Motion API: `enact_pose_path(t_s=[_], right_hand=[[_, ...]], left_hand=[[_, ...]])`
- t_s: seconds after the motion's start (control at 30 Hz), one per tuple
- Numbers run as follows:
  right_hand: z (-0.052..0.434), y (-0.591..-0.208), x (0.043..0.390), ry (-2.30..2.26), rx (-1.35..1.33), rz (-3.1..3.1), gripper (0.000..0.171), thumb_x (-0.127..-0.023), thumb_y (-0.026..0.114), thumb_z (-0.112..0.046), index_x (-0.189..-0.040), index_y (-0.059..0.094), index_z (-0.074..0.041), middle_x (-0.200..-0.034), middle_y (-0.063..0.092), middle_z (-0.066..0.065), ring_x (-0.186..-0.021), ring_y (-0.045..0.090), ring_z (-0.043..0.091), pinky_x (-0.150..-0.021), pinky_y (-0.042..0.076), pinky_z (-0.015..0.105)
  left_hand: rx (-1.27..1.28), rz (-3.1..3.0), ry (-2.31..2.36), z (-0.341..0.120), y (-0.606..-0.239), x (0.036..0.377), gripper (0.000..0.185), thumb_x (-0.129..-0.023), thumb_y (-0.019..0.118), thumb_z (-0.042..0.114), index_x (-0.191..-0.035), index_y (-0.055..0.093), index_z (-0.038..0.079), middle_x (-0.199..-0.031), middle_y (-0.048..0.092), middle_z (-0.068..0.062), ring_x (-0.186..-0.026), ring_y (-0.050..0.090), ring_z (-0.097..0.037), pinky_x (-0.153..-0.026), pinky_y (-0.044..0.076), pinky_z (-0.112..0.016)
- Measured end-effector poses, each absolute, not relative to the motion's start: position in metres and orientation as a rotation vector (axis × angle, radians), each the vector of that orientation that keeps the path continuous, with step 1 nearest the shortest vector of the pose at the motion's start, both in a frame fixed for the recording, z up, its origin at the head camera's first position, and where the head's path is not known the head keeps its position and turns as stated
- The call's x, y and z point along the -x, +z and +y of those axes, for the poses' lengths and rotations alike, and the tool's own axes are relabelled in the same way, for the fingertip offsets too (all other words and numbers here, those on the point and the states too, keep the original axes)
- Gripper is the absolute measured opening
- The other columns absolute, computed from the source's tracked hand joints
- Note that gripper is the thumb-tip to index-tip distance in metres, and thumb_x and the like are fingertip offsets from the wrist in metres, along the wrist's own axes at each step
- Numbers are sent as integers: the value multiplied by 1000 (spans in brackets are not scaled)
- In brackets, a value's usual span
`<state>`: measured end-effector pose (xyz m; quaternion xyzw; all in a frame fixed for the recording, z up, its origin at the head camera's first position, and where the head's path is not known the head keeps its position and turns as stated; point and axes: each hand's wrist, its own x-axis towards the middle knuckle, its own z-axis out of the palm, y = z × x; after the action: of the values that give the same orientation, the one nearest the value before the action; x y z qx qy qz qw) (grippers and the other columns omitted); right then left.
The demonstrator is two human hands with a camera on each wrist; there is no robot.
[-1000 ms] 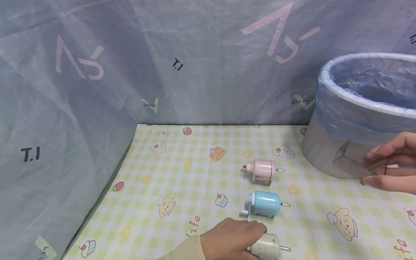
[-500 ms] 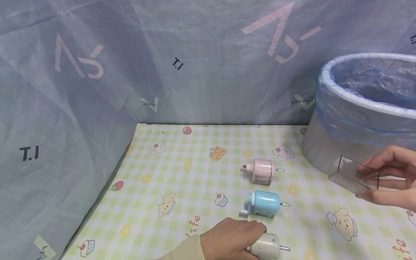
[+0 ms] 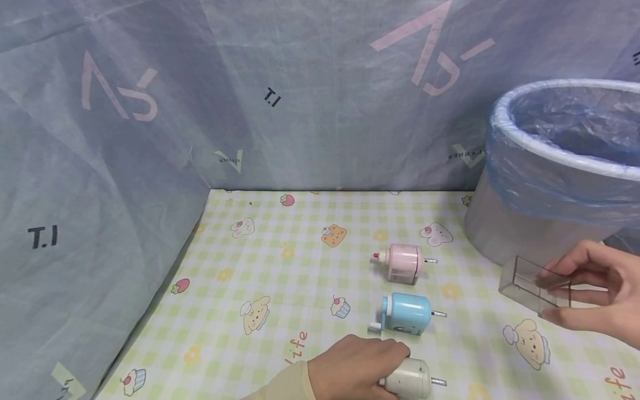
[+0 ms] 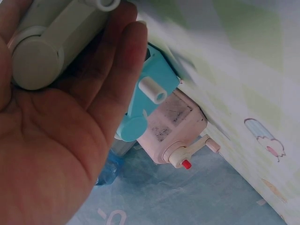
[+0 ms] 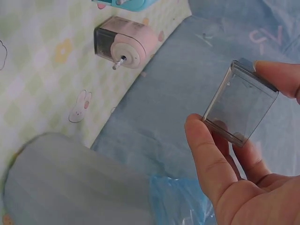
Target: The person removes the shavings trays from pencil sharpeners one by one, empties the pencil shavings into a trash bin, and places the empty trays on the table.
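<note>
At the near edge of the head view, my left hand grips a cream-white crank pencil sharpener, its metal shaft pointing right. In the left wrist view the fingers curl round this sharpener, crank side showing. My right hand pinches a clear, smoky shavings drawer between thumb and fingers, above the cloth in front of the bin. The right wrist view shows the drawer with no shavings visible in it. Beyond my left hand stand a blue sharpener and a pink sharpener.
A grey bin lined with a blue plastic bag stands at the right. Patterned checked cloth covers the table. Grey-blue fabric hangs behind and along the left side.
My right hand has moved left and down, away from the bin's side, carrying the drawer and levelling it somewhat. The left hand and the sharpeners have stayed in place.
</note>
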<state>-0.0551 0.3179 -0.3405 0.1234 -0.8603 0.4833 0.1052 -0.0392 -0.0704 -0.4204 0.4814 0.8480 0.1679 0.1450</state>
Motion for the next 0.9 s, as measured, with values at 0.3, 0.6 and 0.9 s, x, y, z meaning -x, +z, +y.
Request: enact_pose_path(t_s=[0.3,0.6,0.9], right_hand=[[311,-346,49,1436,-353,-2543,58,-55,84,32,-97,61,0,-101,72,-10,-88,71,0,-73,55,13],[308,-355,44,1403,-345,-2667,54,-60,89,25,-99,59,1,-105,69,-14,-90,70,-2,-74,55,14],[307,-369,43,1454,-411,-2740,51,-63,89,23,-95,57,-2,-107,69,-9,-94,70,-2,-74,58,18]], left_hand=[[-1377,2431,497,-71,-421,40,36,-94,83,43,-112,57,25,-91,53,21,-73,45,10,-61,36,-10],[-1349,2416,499,-71,-420,40,37,-94,83,43,-115,58,25,-92,54,21,-74,46,10,-61,37,-10],[-1350,2426,483,-71,-421,39,37,-93,84,42,-114,58,25,-92,54,22,-74,45,10,-61,36,-10]])
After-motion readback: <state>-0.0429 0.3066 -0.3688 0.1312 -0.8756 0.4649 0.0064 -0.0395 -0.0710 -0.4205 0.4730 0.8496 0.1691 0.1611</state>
